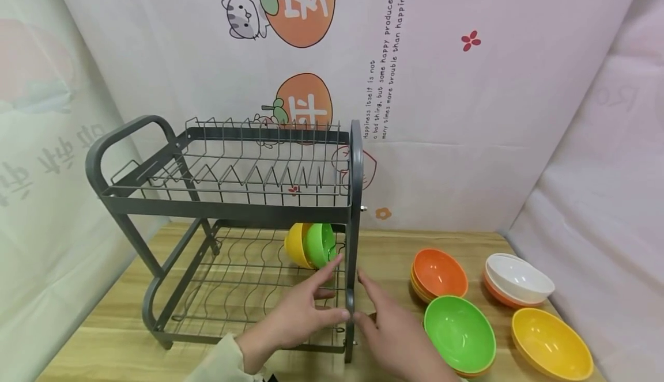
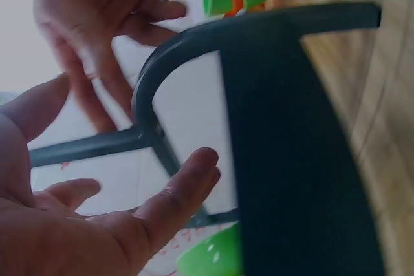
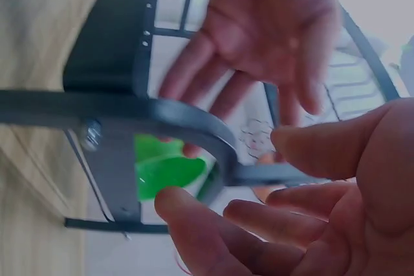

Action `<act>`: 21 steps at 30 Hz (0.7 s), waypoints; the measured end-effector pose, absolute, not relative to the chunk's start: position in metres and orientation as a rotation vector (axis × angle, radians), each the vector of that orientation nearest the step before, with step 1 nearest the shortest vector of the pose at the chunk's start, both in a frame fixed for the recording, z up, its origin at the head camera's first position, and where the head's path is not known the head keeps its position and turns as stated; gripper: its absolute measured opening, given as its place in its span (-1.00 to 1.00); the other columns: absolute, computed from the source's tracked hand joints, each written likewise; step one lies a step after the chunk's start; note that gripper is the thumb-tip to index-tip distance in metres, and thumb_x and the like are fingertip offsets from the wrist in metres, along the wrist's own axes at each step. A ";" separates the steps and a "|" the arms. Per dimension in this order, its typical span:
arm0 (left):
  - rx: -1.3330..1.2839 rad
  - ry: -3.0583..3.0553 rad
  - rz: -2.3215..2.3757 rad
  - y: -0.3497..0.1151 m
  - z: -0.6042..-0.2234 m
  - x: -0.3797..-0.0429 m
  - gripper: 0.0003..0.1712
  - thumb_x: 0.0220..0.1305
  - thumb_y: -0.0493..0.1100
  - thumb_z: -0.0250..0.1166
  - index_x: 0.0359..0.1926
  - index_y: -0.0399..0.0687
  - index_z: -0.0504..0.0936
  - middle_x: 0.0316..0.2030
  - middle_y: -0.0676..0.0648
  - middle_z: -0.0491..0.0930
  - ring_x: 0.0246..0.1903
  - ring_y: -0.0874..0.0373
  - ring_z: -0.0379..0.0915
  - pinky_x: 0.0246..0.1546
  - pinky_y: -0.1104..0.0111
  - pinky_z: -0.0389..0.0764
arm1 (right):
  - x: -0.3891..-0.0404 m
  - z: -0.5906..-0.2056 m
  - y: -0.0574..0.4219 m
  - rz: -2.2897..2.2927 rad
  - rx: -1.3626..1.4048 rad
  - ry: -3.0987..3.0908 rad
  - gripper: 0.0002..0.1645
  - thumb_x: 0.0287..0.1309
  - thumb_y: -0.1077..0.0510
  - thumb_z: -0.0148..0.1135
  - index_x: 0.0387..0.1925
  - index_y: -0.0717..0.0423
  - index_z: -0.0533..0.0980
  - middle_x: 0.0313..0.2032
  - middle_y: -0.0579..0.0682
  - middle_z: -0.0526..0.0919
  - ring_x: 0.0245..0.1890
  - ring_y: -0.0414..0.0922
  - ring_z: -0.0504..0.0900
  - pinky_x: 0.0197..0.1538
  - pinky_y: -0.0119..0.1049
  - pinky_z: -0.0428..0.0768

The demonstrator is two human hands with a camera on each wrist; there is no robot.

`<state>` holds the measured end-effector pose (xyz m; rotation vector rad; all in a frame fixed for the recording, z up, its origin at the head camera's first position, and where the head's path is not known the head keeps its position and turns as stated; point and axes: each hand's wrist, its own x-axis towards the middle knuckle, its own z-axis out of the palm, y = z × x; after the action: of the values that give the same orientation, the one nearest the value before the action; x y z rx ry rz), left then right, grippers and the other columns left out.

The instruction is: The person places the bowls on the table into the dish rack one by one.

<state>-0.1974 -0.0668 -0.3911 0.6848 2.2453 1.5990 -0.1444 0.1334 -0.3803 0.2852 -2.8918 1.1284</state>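
A dark grey two-tier dish rack [image 1: 228,214] stands before me. My left hand [image 1: 301,316] reaches in front of its lower tier, on the inner side of the right front post. On the outer side of that post is my right hand [image 1: 396,333]. Both hands have spread, fairly straight fingers, with nothing between thumb and fingers; the post's curved bar [image 3: 194,121] runs between them in the right wrist view. Beyond the left fingertips, a yellow bowl [image 1: 295,246] and a green bowl [image 1: 317,245] lean on edge in the lower tier.
Right of the rack, on the wooden table [image 1: 384,249], are a stack topped by an orange bowl [image 1: 441,272], another topped by a green bowl [image 1: 460,333], a white bowl [image 1: 519,278] over an orange one, and a yellow bowl [image 1: 552,341]. Printed cloth [image 1: 441,157] hangs behind.
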 end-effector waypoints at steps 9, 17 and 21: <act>0.652 2.257 1.630 -0.048 -0.405 -0.191 0.10 0.16 -0.02 0.49 0.53 0.61 0.00 0.46 -0.05 0.18 0.19 -0.03 0.44 0.08 0.09 0.55 | -0.132 -0.353 0.171 1.222 0.079 -2.873 -0.25 0.27 -0.09 0.33 0.44 -0.25 0.30 0.33 -0.03 0.43 -0.12 -0.17 0.67 -0.13 -0.06 0.67; 0.607 2.268 1.673 -0.044 -0.412 -0.192 0.08 0.22 -0.27 0.42 0.52 0.62 0.04 0.52 0.04 -0.02 0.20 -0.05 0.41 -0.40 0.32 0.66 | -0.124 -0.346 0.224 1.052 0.021 -2.838 -0.21 0.33 -0.21 0.23 0.49 -0.14 0.22 0.24 0.18 0.50 -0.09 -0.08 0.68 -0.04 0.10 0.59; 0.623 2.275 1.661 -0.045 -0.414 -0.193 0.06 0.23 -0.27 0.41 0.53 0.56 0.04 0.52 0.03 -0.02 0.16 0.00 0.45 -0.39 0.33 0.66 | -0.123 -0.347 0.252 0.985 -0.069 -2.878 -0.13 0.35 -0.29 0.14 0.54 -0.12 0.13 0.17 0.27 0.55 -0.03 0.08 0.66 -0.06 0.24 0.54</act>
<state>-0.1929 -0.0450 -0.4138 0.6229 2.2750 1.6607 -0.1234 0.2517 -0.3472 -0.0693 -2.8784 0.9845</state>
